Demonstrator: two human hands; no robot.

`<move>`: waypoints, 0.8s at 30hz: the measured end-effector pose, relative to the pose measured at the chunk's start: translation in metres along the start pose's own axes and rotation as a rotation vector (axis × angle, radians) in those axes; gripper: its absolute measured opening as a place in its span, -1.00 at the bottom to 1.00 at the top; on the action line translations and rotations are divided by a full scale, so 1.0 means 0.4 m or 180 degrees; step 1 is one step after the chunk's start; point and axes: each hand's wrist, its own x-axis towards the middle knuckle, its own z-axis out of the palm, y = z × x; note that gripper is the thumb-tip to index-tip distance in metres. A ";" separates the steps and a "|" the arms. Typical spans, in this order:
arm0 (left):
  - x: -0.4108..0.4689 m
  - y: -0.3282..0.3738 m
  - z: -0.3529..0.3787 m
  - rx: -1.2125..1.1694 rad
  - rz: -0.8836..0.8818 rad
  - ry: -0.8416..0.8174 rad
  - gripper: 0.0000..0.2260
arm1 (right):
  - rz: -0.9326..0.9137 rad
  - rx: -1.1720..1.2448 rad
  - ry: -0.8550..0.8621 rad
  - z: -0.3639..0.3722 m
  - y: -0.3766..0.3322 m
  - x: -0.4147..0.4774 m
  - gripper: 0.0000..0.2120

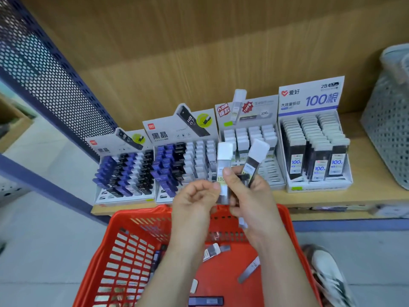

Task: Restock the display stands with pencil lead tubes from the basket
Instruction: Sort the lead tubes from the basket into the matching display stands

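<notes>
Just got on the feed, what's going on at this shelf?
A person stands over the red basket, hands raised before the four display stands on the shelf. The right hand grips a few lead tubes; the left hand pinches the upright white-capped tube. Loose tubes lie in the basket. Neither hand has reached a stand yet.

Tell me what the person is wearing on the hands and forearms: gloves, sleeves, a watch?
The left hand and right hand are bare: no gloves, rings or bands that I can see. The left forearm and right forearm are uncovered down to the frame edge, with no sleeve, watch or bracelet in view.
</notes>
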 end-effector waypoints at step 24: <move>0.301 0.023 0.251 0.2503 0.1499 -0.0996 -0.77 | 0.0035 0.1417 0.1449 -0.197 -0.013 0.011 -0.68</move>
